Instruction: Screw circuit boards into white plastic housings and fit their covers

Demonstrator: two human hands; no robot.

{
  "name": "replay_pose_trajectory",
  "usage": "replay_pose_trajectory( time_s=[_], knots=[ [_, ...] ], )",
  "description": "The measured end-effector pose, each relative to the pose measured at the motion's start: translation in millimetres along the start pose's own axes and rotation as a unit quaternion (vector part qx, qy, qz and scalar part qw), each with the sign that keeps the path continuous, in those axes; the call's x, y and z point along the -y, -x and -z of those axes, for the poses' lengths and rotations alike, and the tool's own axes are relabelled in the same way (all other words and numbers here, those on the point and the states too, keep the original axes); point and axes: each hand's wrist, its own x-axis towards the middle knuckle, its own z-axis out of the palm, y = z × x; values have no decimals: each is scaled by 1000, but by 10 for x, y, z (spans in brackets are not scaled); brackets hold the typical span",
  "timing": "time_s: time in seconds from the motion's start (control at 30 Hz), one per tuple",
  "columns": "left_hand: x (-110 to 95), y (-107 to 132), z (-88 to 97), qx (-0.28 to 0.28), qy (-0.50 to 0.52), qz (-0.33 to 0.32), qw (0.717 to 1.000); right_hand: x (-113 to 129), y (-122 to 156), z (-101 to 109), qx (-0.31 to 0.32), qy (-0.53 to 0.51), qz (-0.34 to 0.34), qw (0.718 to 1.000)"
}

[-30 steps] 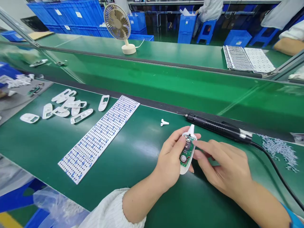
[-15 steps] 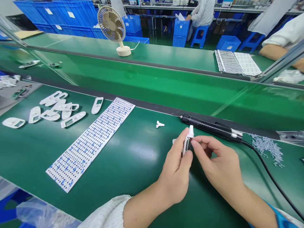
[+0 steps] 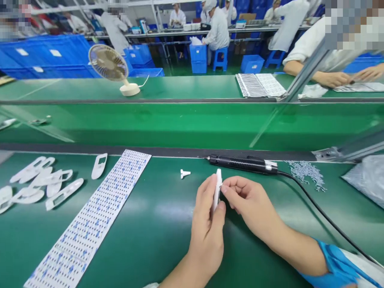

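My left hand (image 3: 205, 232) is closed round a slim white plastic housing (image 3: 216, 194), held upright with its narrow tip pointing up. Thumb and fingers grip it from both sides. Just to the right, my right hand (image 3: 253, 206) has its thumb and forefinger pinched together against the housing's upper edge. Whatever lies between those fingertips is too small to make out. A small white forked plastic piece (image 3: 185, 173) lies on the green tabletop, left of my hands. Behind them rests a black electric screwdriver (image 3: 240, 163), its bit pointing left.
Several white housing shells (image 3: 64, 194) lie at the left, beside a long white sheet with blue marks (image 3: 99, 212). Small screws (image 3: 306, 174) are heaped right of the screwdriver, whose cable (image 3: 318, 206) curves down rightward. A green partition (image 3: 180, 124) stands behind; a co-worker's hands (image 3: 333, 79) are beyond it.
The view has tilted up and shifted right. The housing has turned in my left hand from showing its open inside to a narrow white edge. My right fingertips stay against it.
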Motion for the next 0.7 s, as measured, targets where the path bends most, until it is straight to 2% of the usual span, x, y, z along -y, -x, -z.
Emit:
replay_pose_trajectory(
  time_s=[0.23, 0.33, 0.4, 0.5, 0.57, 0.63, 0.7],
  knots=[
    [24, 24, 49, -41, 2, 38, 998, -40, -9, -20, 40, -71, 12, 997],
    [-16, -6, 76, -70, 74, 90, 991, -60, -57, -7, 69, -117, 0, 991],
    [-66, -49, 96, -81, 148, 137, 976, -82, -131, 28, 35, -189, -60, 979],
    [-135, -140, 151, -89, 209, 167, 959, -116, -277, 120, -68, -311, -199, 927],
    [-161, -222, 218, -89, 195, 166, 963, -124, -361, 184, -100, -354, -247, 896],
    [-179, -336, 303, -92, 131, 144, 977, -119, -411, 230, -97, -372, -256, 887],
    [-200, -497, 377, -83, 15, 108, 991, -107, -427, 248, -88, -377, -258, 885]
  ],
)
